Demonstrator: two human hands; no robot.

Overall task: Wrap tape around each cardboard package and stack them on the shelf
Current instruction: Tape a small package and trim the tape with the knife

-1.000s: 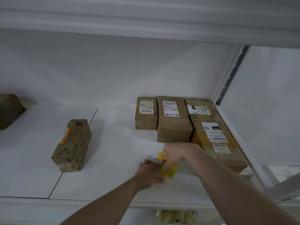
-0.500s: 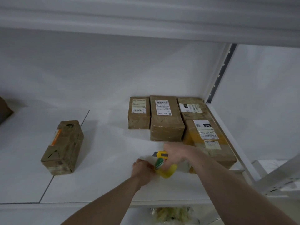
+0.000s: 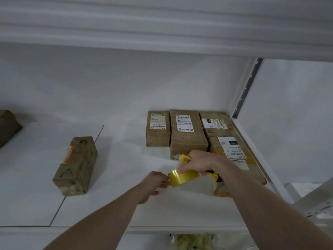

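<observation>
— Where is our right hand?

— Over the shelf, its grip clamped on a yellow knife, fingertips also pinching the tape roll.

— And the left hand?

— Its fingers pinch at the roll's left edge.

— The packages?

— Four boxes sit packed together at the back right corner of the shelf. One box lies alone, well apart to the left.
</observation>
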